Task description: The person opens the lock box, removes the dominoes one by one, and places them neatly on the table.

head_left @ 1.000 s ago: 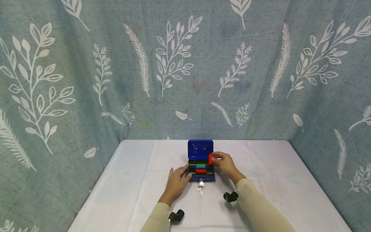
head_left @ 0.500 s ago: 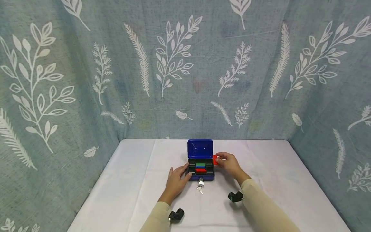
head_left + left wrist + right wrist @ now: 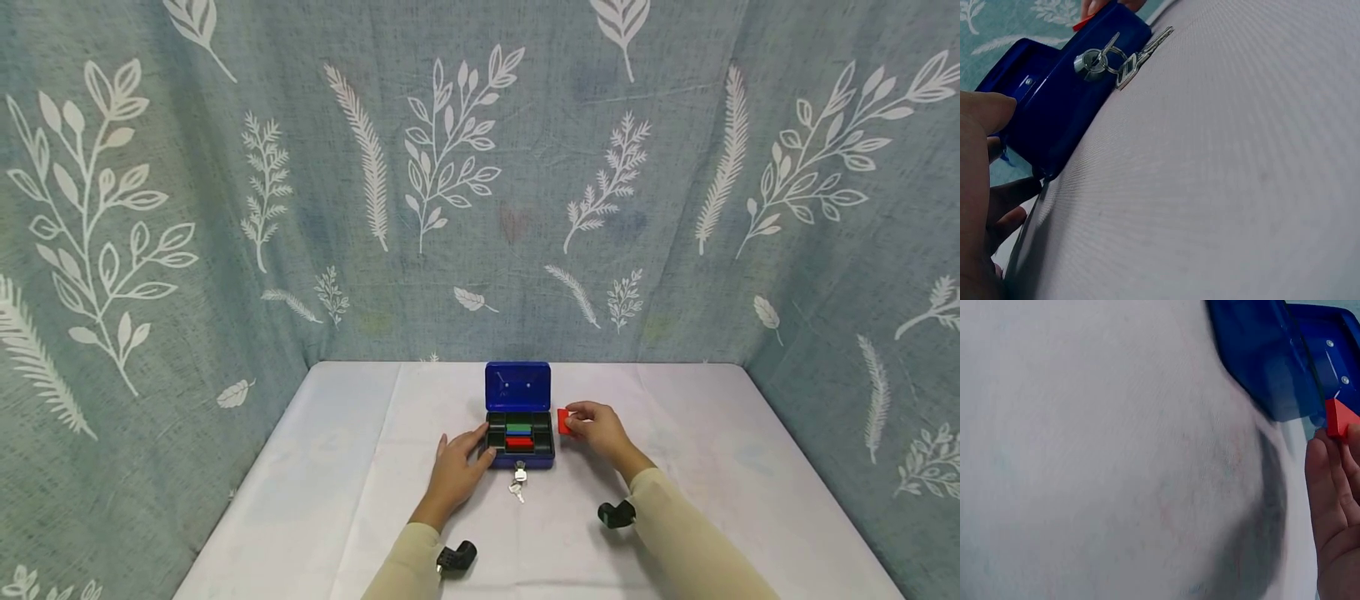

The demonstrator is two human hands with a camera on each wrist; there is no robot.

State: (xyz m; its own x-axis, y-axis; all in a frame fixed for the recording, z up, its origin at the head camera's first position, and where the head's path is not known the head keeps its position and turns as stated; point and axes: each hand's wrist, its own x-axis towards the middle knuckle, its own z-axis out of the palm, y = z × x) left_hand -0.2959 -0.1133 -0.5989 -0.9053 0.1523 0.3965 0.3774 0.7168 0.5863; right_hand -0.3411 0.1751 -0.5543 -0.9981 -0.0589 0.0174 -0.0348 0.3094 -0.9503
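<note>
A blue cash box (image 3: 521,460) stands with its lid (image 3: 517,385) raised. Inside lies a black compartment tray (image 3: 542,422); its middle section holds green (image 3: 518,428), blue (image 3: 518,433) and red (image 3: 519,442) pieces. Keys on a ring (image 3: 517,487) hang from the lock at the front. My left hand (image 3: 453,473) rests against the box's left side, thumb at the front left corner and fingers extended along the side wall. Just right of the box, my right hand (image 3: 602,430) pinches a red rectangular block (image 3: 562,422) between thumb and fingers. In the right wrist view, the block (image 3: 1339,419) overlaps the lid's edge.
A white cloth (image 3: 390,433) covers the table. Patterned blue-green curtains (image 3: 510,183) hang behind and at both sides. A black wrist camera (image 3: 457,556) sits at the left sleeve, and another wrist camera (image 3: 617,514) at the right.
My right hand has carried the red block from above the tray's back right corner out to the right, past the box, and slightly lower. The left hand and box stay put.
</note>
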